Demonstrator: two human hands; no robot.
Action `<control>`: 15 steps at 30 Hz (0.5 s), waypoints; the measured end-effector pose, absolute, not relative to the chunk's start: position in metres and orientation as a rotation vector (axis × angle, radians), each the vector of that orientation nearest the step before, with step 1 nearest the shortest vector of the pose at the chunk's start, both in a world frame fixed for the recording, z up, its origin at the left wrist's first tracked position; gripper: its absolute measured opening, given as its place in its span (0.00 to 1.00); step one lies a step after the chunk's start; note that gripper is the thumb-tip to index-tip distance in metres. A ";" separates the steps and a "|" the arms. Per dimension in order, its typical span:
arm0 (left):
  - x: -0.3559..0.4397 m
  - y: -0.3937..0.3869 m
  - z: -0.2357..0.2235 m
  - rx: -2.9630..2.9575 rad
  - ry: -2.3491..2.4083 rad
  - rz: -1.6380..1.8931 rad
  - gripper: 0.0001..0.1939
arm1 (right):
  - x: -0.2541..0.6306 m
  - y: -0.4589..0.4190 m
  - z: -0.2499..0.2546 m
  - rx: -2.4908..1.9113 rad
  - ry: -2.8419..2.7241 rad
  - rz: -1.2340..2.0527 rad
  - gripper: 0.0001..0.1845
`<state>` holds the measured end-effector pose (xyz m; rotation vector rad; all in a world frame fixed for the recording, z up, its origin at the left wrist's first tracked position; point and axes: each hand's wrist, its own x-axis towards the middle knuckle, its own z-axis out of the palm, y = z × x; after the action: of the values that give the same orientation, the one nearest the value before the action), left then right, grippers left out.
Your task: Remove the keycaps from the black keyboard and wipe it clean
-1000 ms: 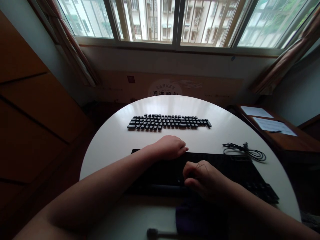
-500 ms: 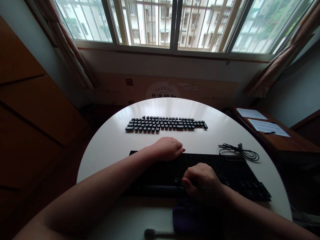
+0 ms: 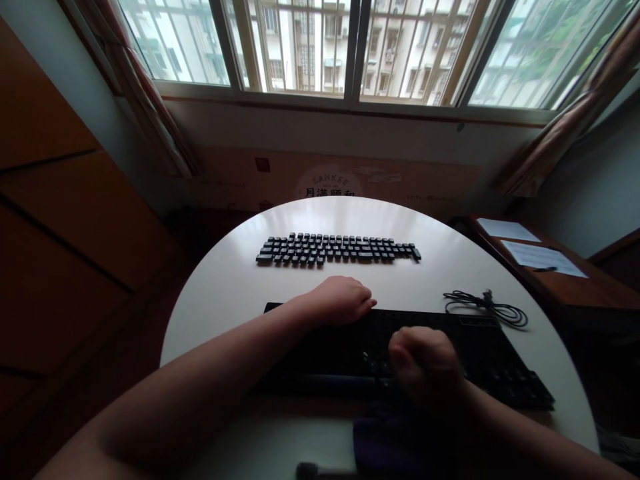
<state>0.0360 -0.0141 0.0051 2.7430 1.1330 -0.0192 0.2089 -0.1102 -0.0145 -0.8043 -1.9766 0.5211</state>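
Note:
A black keyboard [image 3: 340, 353] lies across the near part of the round white table [image 3: 220, 287], its key area largely bare and dark. My left hand [image 3: 345, 300] rests on the keyboard's far edge, fingers curled in and gripping there. Over the middle right of the board, my right hand [image 3: 425, 357] is closed in a fist-like pinch; whatever sits between its fingers is hidden. Some keys [image 3: 520, 383] remain at the board's right end. Beyond the hands, loose black keycaps [image 3: 340, 250] stand in rows.
A coiled black cable [image 3: 487, 307] lies behind the keyboard's right side. At the near edge are a purple cloth [image 3: 375, 443] and a dark brush [image 3: 307, 471], partly cut off. Papers [image 3: 543, 258] and a pen lie on a brown desk to the right.
My right hand has moved slightly right and turned, uncovering more of the board's middle. My left hand stays at the far edge. The whole view has shifted a little.

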 end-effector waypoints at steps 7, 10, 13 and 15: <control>0.034 -0.013 0.006 2.759 1.107 0.027 0.19 | 0.229 -0.101 -0.009 -0.966 -1.786 0.643 0.19; 0.032 -0.014 0.013 2.795 1.088 0.205 0.16 | 0.234 -0.093 -0.005 -1.005 -1.801 0.611 0.19; 0.029 -0.019 0.028 2.711 1.035 0.458 0.12 | 0.238 -0.088 -0.003 -1.020 -1.778 0.615 0.18; 0.028 -0.023 0.037 2.596 0.925 0.554 0.10 | 0.239 -0.087 -0.001 -1.012 -1.769 0.620 0.17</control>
<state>0.0279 -0.0230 0.0368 2.5960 0.9252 0.5537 0.2389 -0.0868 -0.0014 -1.0117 -1.7687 0.6200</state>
